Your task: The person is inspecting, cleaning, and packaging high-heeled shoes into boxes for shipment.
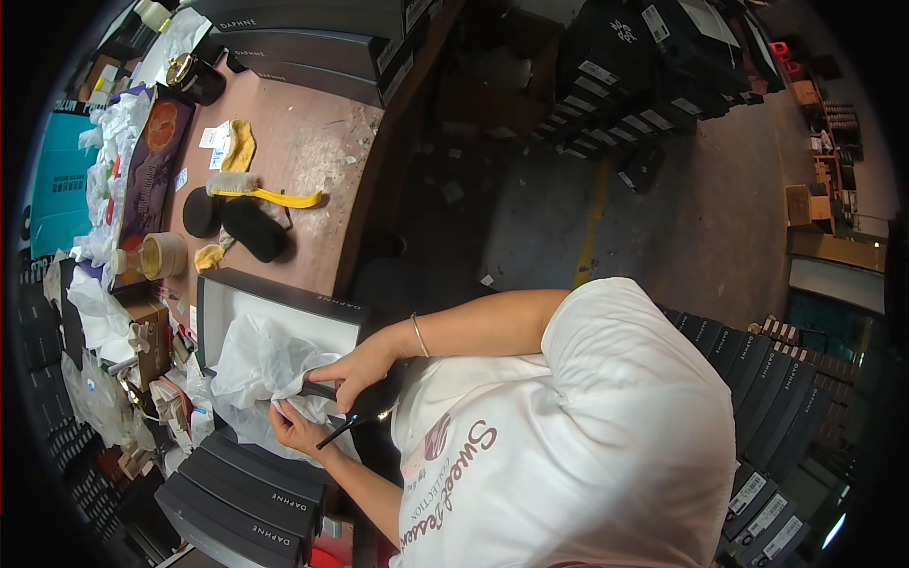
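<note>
An open black shoe box [216, 317] with a pale inside sits on the table's near end, crumpled white tissue paper [260, 355] spilling out of it. My left hand [298, 431] pinches the paper's edge between thumb and fingers. Just above it, my right hand [358, 371] stretches its index finger onto the paper, thumb bent down. Under the right palm is a glossy black high-heeled shoe [371, 405], its thin heel pointing toward my left wrist. The curled fingers around the shoe are partly hidden.
On the table [312, 133] lie a yellow-handled brush [270, 195], dark round pads [254, 230] and yellow cloths [240, 147]. Jars and a carton of crumpled paper [151, 175] line the far left. Black shoe boxes [241, 502] are stacked at lower left, upper middle and right.
</note>
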The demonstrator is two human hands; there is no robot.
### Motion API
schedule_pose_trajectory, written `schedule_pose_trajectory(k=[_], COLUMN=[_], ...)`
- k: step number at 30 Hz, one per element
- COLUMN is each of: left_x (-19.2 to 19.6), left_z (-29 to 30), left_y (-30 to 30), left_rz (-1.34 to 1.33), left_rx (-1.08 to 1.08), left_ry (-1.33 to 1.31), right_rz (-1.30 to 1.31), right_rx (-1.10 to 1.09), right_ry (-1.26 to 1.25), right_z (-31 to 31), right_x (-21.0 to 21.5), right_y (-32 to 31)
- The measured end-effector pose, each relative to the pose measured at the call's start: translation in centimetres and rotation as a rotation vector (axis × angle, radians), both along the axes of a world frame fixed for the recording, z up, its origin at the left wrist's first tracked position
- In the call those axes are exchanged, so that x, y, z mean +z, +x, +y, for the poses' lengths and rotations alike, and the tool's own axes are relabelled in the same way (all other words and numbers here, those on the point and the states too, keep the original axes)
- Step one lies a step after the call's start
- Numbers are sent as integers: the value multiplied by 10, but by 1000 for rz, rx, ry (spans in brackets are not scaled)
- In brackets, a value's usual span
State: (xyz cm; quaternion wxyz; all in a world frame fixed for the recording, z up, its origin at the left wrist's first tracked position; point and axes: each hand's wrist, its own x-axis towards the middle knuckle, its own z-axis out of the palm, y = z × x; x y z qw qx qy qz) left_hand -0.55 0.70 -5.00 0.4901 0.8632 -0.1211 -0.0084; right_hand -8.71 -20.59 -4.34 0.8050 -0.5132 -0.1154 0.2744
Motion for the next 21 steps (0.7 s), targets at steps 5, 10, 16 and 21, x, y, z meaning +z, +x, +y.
schedule_pose_trajectory(k=[5, 10, 16, 21], left_x=[-1, -2, -4, -3], left_z=[0, 1, 1, 0], left_y=[0, 0, 0, -1], left_rz=[10, 7, -7, -16], left_rx=[11, 10, 14, 15], left_ry=[-10, -17, -15, -6], right_rz=[-1, 20, 18, 14], right_rx=[2, 11, 13, 20], right_ry=[8, -2, -2, -15], right_z=[0, -1, -1, -4], right_x=[-1, 1, 1, 4], right_y=[0, -1, 0, -1])
